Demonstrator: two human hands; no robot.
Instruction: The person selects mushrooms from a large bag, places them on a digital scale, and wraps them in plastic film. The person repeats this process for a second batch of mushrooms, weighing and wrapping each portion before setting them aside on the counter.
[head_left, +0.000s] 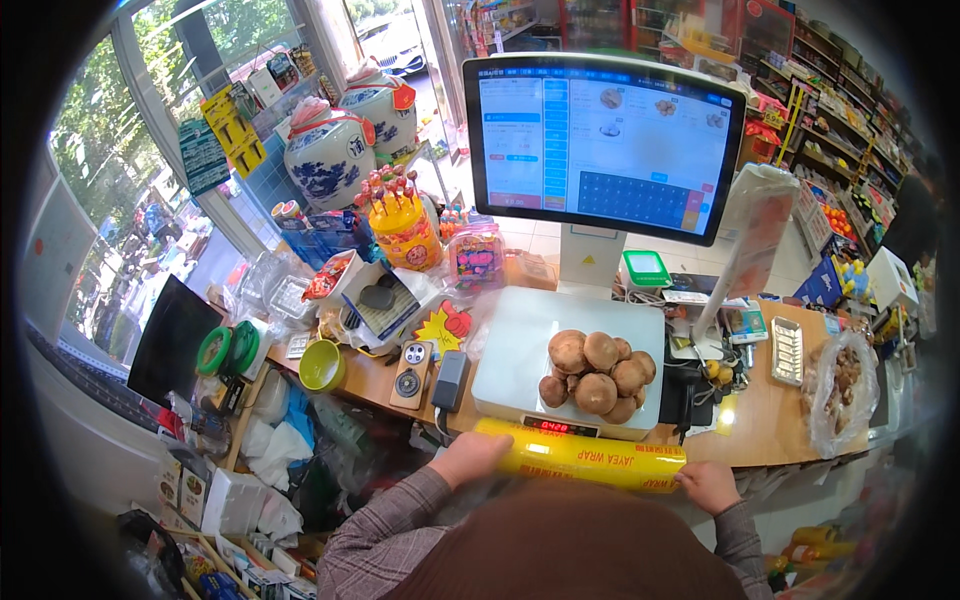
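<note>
A yellow roll of Jayea cling wrap lies crosswise between my hands, just in front of the scale. My left hand grips its left end and my right hand holds its right end. Brown mushrooms sit in a pile on the white weighing plate; the red display at its front edge is lit. Above the plate stands a touch screen showing produce pictures. A plastic bag of mushrooms and a clear tray rest on the counter at the right.
Left of the scale are a grey power bank, a phone, a green bowl and a yellow lollipop tub. Right of it stand a handheld scanner and a bagged roll holder. Large porcelain jars stand by the window.
</note>
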